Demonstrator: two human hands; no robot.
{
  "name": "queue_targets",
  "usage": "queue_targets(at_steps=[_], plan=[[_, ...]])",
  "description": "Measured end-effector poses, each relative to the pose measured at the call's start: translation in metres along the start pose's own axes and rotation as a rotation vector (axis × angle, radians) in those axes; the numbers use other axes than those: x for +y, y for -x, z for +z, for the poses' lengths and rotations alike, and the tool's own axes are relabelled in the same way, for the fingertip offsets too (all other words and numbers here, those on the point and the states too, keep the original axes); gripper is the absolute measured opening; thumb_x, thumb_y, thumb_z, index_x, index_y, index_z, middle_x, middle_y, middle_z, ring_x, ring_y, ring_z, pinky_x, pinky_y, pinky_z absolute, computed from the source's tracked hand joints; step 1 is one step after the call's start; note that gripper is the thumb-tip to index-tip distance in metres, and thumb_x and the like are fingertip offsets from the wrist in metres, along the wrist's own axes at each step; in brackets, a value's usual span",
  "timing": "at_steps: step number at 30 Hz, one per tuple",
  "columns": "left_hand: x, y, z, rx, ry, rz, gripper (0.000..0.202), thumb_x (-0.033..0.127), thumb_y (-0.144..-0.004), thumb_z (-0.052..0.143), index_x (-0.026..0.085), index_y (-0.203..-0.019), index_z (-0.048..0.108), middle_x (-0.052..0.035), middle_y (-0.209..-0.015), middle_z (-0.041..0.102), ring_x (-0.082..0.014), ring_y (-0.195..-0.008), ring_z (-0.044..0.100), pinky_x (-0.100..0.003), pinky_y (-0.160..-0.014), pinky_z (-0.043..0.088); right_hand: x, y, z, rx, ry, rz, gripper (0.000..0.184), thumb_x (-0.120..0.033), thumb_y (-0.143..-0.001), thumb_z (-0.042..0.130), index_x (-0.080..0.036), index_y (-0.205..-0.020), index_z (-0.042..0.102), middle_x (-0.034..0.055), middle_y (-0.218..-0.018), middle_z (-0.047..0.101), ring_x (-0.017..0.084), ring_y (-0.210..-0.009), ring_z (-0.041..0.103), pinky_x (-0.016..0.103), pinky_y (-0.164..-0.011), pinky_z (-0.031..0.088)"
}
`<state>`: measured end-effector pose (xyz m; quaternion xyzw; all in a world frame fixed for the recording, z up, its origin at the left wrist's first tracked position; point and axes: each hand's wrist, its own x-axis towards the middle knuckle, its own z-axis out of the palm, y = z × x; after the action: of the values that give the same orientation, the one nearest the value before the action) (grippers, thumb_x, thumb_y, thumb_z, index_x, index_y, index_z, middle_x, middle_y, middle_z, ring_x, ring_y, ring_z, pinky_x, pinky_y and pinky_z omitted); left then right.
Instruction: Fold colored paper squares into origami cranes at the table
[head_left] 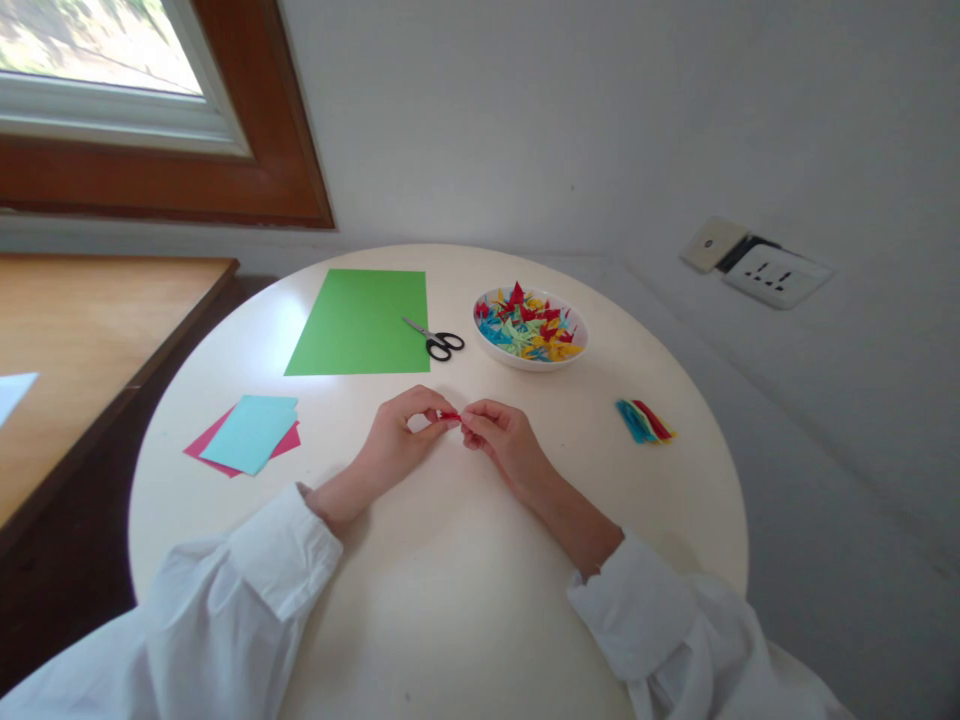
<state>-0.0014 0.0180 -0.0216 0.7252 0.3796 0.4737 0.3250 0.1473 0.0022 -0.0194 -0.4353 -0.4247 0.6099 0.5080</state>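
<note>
My left hand [401,435] and my right hand [501,437] meet at the middle of the round white table [450,600]. Both pinch a small red piece of paper [450,414] between their fingertips, just above the tabletop. Most of the piece is hidden by the fingers. White sleeves cover both forearms.
Behind the hands lie a green sheet [360,322], black-handled scissors [436,341] and a white bowl [531,357] full of small coloured folded papers. A light blue sheet on a pink one [247,435] lies at the left. Coloured paper strips [643,421] lie at the right. A wall socket [776,275] is at the far right.
</note>
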Motion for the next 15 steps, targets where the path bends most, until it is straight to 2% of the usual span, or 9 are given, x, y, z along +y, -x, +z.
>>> queue_targets(at_steps=[6, 15], plan=[[0.0014, -0.0007, -0.0013, -0.010, -0.090, 0.073, 0.004, 0.019, -0.074, 0.062, 0.016, -0.073, 0.064, -0.0032, -0.070, 0.061, -0.0124, -0.066, 0.055, -0.024, -0.063, 0.045, -0.0004, 0.0001, -0.0002, -0.017, -0.036, 0.009, 0.014, -0.029, -0.058, 0.070, -0.016, -0.058, 0.063, -0.0033, -0.052, 0.054, 0.008, -0.051, 0.043, 0.025, -0.054, 0.032], [0.0009, 0.0014, 0.0008, 0.019, -0.042, 0.021, 0.004, 0.018, -0.074, 0.061, 0.016, -0.070, 0.062, -0.0028, -0.070, 0.061, -0.0123, -0.066, 0.057, -0.025, -0.062, 0.045, 0.0010, -0.0015, -0.0010, -0.034, -0.035, 0.007, 0.019, -0.033, -0.058, 0.072, -0.016, -0.059, 0.063, -0.0023, -0.053, 0.055, 0.009, -0.053, 0.045, 0.026, -0.055, 0.032]])
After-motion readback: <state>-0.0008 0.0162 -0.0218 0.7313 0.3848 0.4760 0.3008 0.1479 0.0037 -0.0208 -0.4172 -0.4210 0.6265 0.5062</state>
